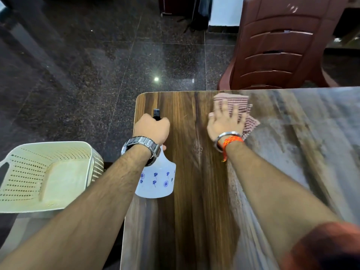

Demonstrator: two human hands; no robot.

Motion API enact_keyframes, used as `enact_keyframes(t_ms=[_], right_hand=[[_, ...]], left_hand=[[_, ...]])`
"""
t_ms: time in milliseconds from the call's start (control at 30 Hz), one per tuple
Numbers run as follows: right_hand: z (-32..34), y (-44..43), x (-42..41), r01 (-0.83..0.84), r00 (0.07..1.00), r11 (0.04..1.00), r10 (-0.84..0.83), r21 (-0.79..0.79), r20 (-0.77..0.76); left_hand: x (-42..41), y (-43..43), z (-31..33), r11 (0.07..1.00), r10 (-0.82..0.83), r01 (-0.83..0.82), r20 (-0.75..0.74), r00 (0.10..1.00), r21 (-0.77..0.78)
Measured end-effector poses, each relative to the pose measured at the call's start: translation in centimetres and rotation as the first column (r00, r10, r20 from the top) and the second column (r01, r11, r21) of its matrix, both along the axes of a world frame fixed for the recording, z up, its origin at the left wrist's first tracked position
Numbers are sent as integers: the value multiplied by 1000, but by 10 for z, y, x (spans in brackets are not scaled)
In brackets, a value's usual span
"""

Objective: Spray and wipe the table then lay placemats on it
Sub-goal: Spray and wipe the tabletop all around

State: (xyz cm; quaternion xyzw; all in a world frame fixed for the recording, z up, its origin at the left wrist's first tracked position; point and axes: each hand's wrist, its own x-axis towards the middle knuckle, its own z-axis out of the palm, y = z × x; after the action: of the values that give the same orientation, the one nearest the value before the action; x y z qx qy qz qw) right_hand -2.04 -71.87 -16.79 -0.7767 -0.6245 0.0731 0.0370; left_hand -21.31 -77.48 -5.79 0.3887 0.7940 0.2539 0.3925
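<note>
The left hand [152, 127] is gripping the neck of a white spray bottle [155, 180] standing near the counter's [187, 221] left edge. The right hand [224, 123] is pressing flat, fingers spread, on a striped cloth [233, 102] by the far edge. 2 chairs are standing around the counter.

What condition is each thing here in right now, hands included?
Left hand: closed round the spray bottle's neck.
Spray bottle: upright on the table, held.
Right hand: fingers spread, pressing flat on the cloth.
Cloth: striped, spread flat near the far edge.
Table: streaky film on the right part; no placemats.
Brown chair: unoccupied.
Cream chair: unoccupied.
</note>
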Motion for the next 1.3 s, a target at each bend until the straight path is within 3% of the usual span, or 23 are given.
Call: enact_keyframes(t_ms=[100,167,233,300,400,467,533,600,667,733,800,867,933,1000,1100,1167,1300], right_hand=[[4,-57,-46,-305,952,952,305,36,13],[7,-100,-65,-519,855,854,519,29,-11],[7,-130,-62,-629,777,777,629,15,-15],[6,-138,-37,-563,827,826,563,26,7],[3,-138,20,-229,973,974,229,-6,24],[3,-142,42,-41,999,998,41,-54,-1],[6,-155,29,12,1000,1000,-12,-19,-11],[11,-177,-8,-106,994,994,106,11,-24],[11,-210,-51,-349,937,937,349,1,-17],[15,-249,-84,-598,797,796,603,-86,31],[16,-277,-89,-721,688,683,726,-120,2],[17,-295,-69,-681,732,732,681,-11,-29],[15,-305,-35,-463,885,886,463,17,-39],[11,-316,-3,-190,982,982,189,-14,-12],[15,-337,-8,54,998,997,-55,-52,-29],[17,-361,-48,-10,999,1000,10,-5,-40],[25,-429,-137,-426,904,904,427,40,-11]], left_hand=[[1,-13,3,999,4,-2,-63,998,42],[6,-25,8,998,-6,13,-122,993,55],[10,-38,10,998,-18,26,-153,988,49],[14,-51,9,999,-7,12,-114,993,45],[18,-73,11,1000,13,-11,-76,997,26],[20,-88,14,1000,13,-11,-67,998,27],[21,-106,17,1000,10,-8,-59,998,28],[21,-123,17,1000,6,-5,-92,996,17],[19,-140,16,1000,4,-3,-126,992,12],[15,-157,15,1000,-2,3,-161,987,3],[10,-174,17,1000,-13,9,-196,981,-19],[5,-193,21,999,-18,12,-186,982,-32],[1,-212,24,999,-27,21,-173,985,-38],[-5,-233,26,998,-54,49,-155,986,-39],[-15,-266,30,996,-91,92,-121,988,-2],[-25,-290,30,993,-117,119,-114,987,12],[-49,-334,23,988,-157,157,-145,977,-15]])
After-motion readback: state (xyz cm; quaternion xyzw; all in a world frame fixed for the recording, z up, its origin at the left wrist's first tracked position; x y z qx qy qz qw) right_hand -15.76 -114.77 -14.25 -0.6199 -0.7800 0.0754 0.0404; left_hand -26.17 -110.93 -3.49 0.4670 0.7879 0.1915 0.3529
